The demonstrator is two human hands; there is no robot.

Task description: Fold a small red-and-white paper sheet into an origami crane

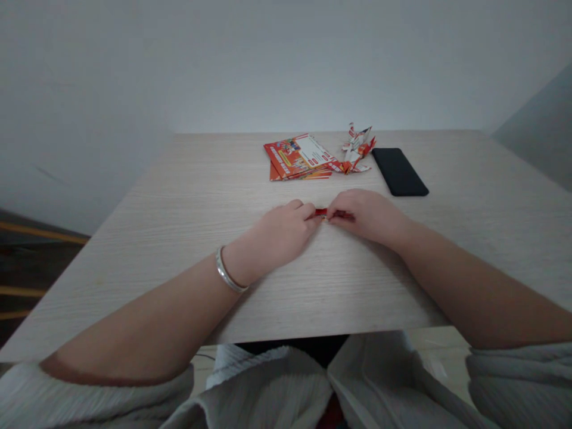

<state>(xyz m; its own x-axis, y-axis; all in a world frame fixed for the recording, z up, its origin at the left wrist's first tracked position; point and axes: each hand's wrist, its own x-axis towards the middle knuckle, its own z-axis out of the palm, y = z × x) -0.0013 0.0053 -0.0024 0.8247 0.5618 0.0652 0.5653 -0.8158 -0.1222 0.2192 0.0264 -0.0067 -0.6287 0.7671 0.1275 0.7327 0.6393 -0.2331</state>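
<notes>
Between my two hands, low over the table, is a small red piece of folded paper (320, 211), mostly hidden by my fingers. My left hand (286, 229) pinches its left end, thumb and fingers pressed together. From the other side my right hand (364, 215) pinches the right end, with its fingers curled inward. Just beyond the hands lies a stack of red and white printed leaflets (297, 156). Touching the stack's right side is a folded paper figure (356, 152) with pointed tips, in the same red and white print.
A black phone (399, 171) lies face up or down, I cannot tell which, to the right of the paper figure. The pale wooden table (179, 196) meets a white wall (268, 65) at its back. Its front edge runs close to my lap.
</notes>
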